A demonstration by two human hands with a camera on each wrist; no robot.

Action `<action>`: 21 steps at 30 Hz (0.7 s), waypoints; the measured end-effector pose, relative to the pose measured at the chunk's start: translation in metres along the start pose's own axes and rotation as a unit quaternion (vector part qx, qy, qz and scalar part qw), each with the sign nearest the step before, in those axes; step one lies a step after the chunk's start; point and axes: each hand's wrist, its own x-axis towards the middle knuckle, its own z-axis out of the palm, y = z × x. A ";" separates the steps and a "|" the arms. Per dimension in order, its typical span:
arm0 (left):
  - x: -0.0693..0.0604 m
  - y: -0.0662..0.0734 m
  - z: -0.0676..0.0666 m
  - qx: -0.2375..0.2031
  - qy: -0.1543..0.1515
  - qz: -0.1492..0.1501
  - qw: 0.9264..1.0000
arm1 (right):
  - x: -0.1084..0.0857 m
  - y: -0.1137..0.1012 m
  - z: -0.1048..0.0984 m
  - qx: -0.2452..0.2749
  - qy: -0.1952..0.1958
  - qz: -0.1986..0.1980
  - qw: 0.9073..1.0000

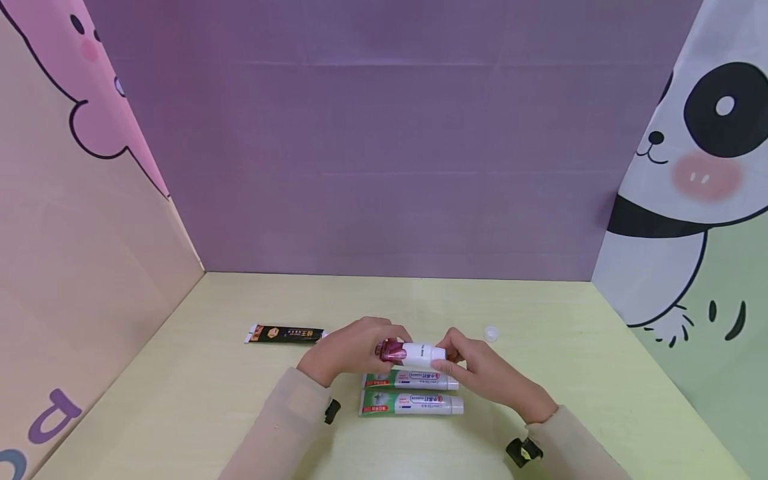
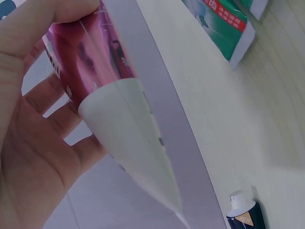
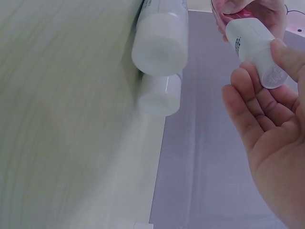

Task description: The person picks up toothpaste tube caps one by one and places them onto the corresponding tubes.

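A dark red and white toothpaste tube (image 1: 414,354) is held above the table between both hands. My left hand (image 1: 366,343) grips its red part, thumb on one side and fingers on the other. At the white cap end, my right hand (image 1: 480,367) pinches the cap (image 3: 272,75) between thumb and fingers. The left wrist view shows the tube's shiny red surface and its white section (image 2: 128,129) close up. Just below the held tube lie two green and white toothpaste tubes (image 1: 414,403), side by side with their caps pointing right.
Left of the hands lies a black toothpaste tube (image 1: 285,334), its cap end partly behind the left hand. A small whitish round piece (image 1: 491,333) sits beyond the right hand. A purple panel (image 1: 396,167) closes the table's back, with printed panels at both sides.
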 end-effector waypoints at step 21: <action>-0.010 -0.008 -0.005 0.010 0.040 -0.014 0.999 | -0.001 0.001 0.000 -0.007 0.043 -0.019 0.999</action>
